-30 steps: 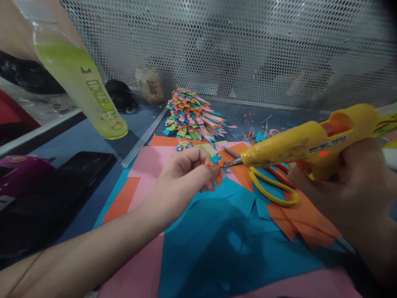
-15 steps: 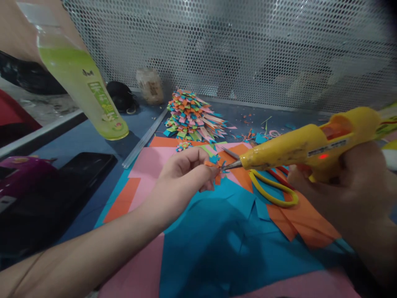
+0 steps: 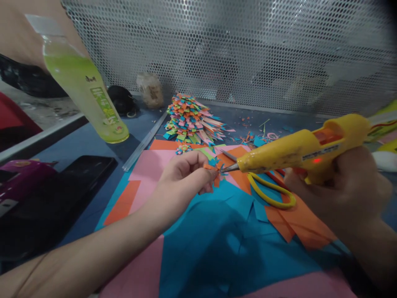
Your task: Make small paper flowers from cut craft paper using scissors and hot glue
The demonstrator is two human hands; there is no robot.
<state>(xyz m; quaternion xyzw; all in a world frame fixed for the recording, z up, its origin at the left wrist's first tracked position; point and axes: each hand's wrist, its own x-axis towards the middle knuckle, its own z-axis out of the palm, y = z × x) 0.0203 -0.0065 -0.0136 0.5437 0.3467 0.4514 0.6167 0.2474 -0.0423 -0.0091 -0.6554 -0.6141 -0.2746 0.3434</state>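
Note:
Between thumb and fingers, my left hand point(image 3: 194, 174) pinches a small paper flower point(image 3: 218, 169) with orange and blue petals. My right hand point(image 3: 338, 182) is wrapped round the handle of a yellow hot glue gun point(image 3: 279, 151), its red light lit. The metal nozzle points left and meets the paper flower, or lies very close to it. Under the gun lie scissors point(image 3: 273, 198) with yellow and red handles on coloured paper. Just behind my left hand rests a finished-looking multicoloured paper flower point(image 3: 184, 149).
A cone of layered paper strips point(image 3: 195, 120) stands behind the sheets point(image 3: 201, 231). To the left are a green drink bottle point(image 3: 89, 91), a clear ruler point(image 3: 144, 142), a black phone point(image 3: 62, 198) and a purple object point(image 3: 25, 180). Paper scraps point(image 3: 259, 138) lie back right, before a perforated metal panel point(image 3: 217, 49).
The view has shifted slightly. The glue gun has moved a little left and down, its nozzle still at the paper flower. Both hands keep their holds.

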